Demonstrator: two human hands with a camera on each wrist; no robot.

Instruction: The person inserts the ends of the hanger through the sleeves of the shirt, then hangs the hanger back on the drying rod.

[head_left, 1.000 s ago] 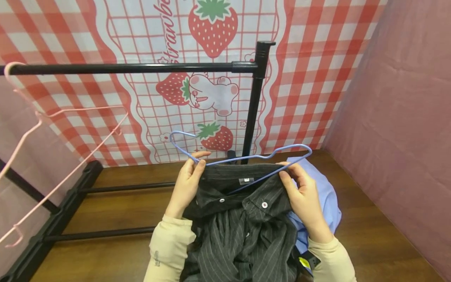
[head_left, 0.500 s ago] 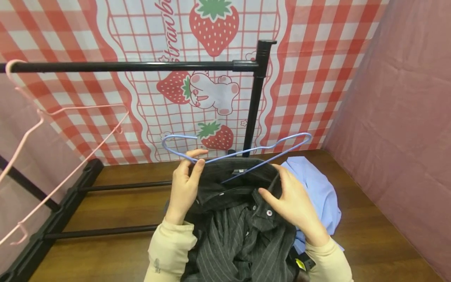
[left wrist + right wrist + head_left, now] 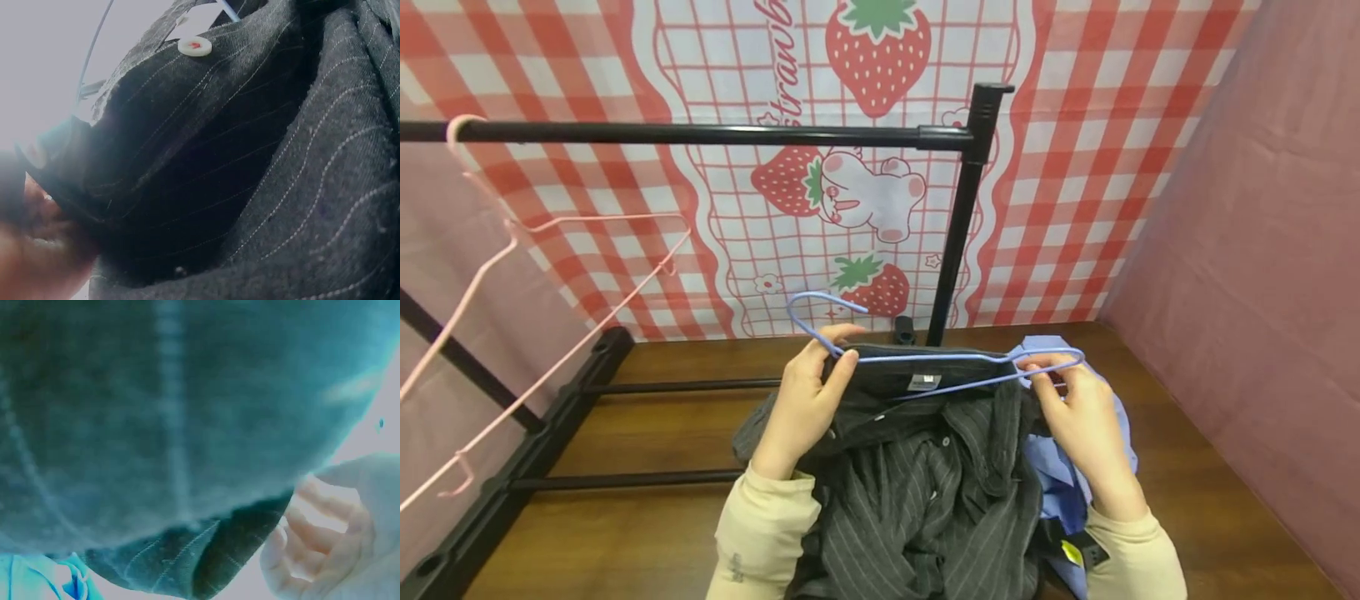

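A dark grey pinstriped shirt [image 3: 910,500] with white buttons lies bunched in front of me, its collar raised. Part of a blue wire hanger [image 3: 940,358] is inside the neck opening; its hook stands up at left and one end sticks out at right. My left hand [image 3: 801,404] pinches the collar and the hanger wire near the hook, thumb in front. At the protruding end, my right hand [image 3: 1086,421] pinches the hanger between thumb and fingers. Close up, a button [image 3: 195,46] shows in the left wrist view. Dark fabric [image 3: 125,412] fills most of the right wrist view.
A black rack's rail [image 3: 700,133] crosses above, with its post [image 3: 958,242] behind the shirt. At left, a pink hanger [image 3: 602,321] hangs from the rail. A light blue garment [image 3: 1052,467] lies on the wooden table [image 3: 1195,500] beside and beneath my right arm.
My right hand has left the collar and moved outward to the hanger's protruding end. That end has dropped lower and the hook has tilted upright. The left hand keeps its grip.
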